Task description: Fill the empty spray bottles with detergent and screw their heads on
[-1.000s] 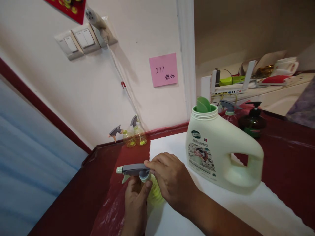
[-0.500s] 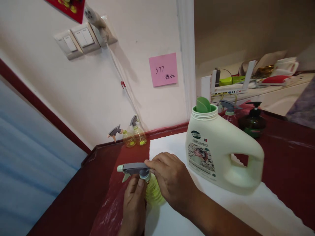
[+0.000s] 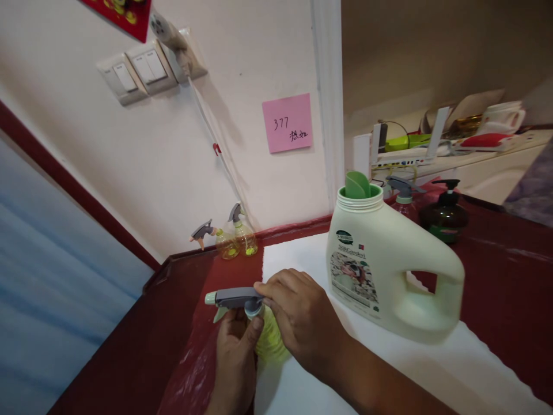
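Spray bottle sits in both hands at lower centre of the frame, its yellow-green body running down and slightly right from the grips, partly hidden behind them. Its grey trigger head lies with its long axis across the frame, the pale green nozzle pointing left, away from the right hand. Left hand is closed around the neck from below, thumb pressed up against the collar. Right hand, coming in from the lower right, is also closed, its fingers curled over the head and collar from above. Just right of both, a cream detergent jug stands on a white sheet over the dark red worktop.
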`<state>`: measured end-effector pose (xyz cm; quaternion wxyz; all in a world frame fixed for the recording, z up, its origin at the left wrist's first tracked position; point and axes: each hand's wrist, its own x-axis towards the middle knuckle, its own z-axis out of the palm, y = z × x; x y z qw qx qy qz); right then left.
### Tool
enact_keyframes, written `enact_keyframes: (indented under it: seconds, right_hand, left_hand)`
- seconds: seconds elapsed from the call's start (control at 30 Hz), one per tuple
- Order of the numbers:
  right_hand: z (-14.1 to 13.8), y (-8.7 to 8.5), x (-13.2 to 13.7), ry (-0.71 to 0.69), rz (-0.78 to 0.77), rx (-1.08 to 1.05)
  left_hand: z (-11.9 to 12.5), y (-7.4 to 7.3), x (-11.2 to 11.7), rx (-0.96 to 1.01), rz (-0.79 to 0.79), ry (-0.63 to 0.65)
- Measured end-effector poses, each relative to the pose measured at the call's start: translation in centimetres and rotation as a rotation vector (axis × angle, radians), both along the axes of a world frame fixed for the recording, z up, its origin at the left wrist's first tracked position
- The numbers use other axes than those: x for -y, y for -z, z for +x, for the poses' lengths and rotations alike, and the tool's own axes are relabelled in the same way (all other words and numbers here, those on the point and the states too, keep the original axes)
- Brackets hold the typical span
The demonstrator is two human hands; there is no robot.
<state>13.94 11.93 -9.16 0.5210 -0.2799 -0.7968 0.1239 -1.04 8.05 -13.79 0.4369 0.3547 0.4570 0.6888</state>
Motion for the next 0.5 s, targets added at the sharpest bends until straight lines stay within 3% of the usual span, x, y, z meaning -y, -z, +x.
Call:
enact_keyframes:
  seconds: [0.5]
  right_hand:
    - [-0.19, 0.2, 0.13, -0.015, 0.005, -0.032]
  left_hand:
    - [-0.24, 0.19, 0.02, -0.031, -0.022, 0.035]
